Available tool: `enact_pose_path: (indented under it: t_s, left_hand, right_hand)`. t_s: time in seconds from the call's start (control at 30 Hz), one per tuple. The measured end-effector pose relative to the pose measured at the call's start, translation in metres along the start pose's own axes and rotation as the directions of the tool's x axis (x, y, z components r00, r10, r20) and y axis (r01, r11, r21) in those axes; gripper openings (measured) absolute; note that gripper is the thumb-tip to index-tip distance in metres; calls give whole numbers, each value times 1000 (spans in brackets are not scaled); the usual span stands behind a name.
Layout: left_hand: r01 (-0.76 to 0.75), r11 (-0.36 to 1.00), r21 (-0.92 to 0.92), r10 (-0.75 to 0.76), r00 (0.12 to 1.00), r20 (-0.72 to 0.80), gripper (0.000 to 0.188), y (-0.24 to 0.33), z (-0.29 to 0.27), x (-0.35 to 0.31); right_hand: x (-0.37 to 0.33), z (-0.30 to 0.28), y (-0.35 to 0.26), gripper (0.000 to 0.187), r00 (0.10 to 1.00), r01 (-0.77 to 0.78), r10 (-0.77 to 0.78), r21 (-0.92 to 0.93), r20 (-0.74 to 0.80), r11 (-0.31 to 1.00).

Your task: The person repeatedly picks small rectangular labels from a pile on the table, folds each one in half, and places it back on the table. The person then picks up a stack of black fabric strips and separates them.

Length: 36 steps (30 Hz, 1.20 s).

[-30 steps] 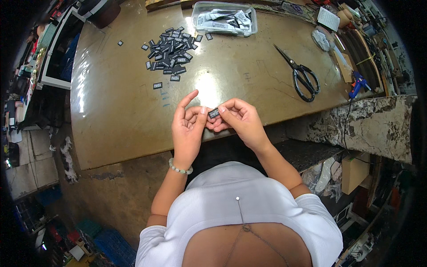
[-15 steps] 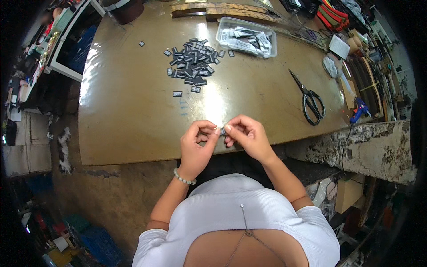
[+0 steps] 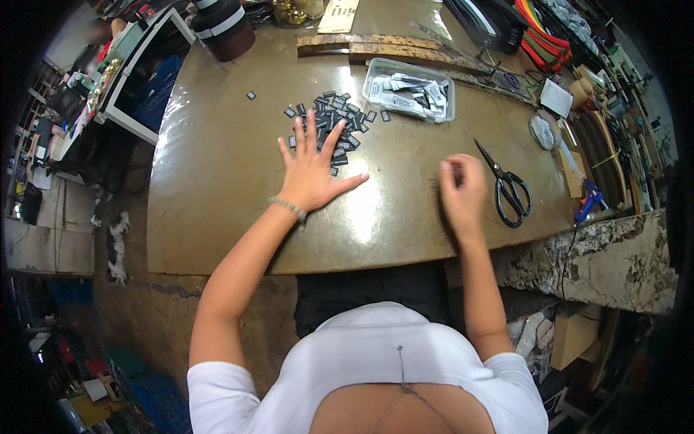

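Note:
My left hand (image 3: pixel 311 181), a beaded bracelet at its wrist, reaches over a pile of small black fabric labels (image 3: pixel 350 119). Its fingers are spread across the near left part of the pile, covering some labels. To the right, my right hand (image 3: pixel 465 189) is above the table with its fingers curled inward, slightly blurred; whatever they may hold is hidden. Black-handled scissors (image 3: pixel 499 173) lie just right of that hand, blades pointing away. One loose label (image 3: pixel 251 95) sits apart, left of the pile.
A clear plastic box (image 3: pixel 451 101) of white and black strips stands behind the pile. Worn wooden bars (image 3: pixel 390 49) lie across the back of the brown table (image 3: pixel 210 217). At the right edge are a blue glue gun (image 3: pixel 593 200) and a plastic bag (image 3: pixel 543 132).
My hands have parted from a pinch around a small piece near the table's front edge. The left went forward onto the pile and spread out; the right moved right, toward the scissors.

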State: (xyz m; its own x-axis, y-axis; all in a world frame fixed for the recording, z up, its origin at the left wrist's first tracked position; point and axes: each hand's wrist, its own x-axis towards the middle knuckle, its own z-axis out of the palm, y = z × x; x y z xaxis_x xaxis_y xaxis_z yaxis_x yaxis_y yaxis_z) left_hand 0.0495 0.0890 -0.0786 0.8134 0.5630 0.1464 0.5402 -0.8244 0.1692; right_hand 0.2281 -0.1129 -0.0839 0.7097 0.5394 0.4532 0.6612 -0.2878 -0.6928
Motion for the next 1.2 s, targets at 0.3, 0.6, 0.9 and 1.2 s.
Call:
enact_pose_path:
  t_s: [0.3, 0.6, 0.9, 1.2]
  left_hand:
    - [17, 968, -251, -67, 979, -194, 44, -27, 21, 62]
    - [-3, 999, -44, -6, 976, -217, 73, 1, 15, 67]
    - [-42, 998, 37, 39, 996, 82, 60, 16, 31, 125]
    - [-98, 919, -382, -16, 959, -284, 37, -149, -4, 80]
  right_hand:
    - [-23, -82, 68, 43, 997, -81, 58, -573, -58, 816]
    - [-18, -78, 63, 41, 993, -109, 67, -569, -93, 815]
    - [-18, -81, 63, 41, 987, -162, 138, -530, -85, 832]
    - [-18, -79, 66, 39, 991, -124, 81, -547, -102, 828]
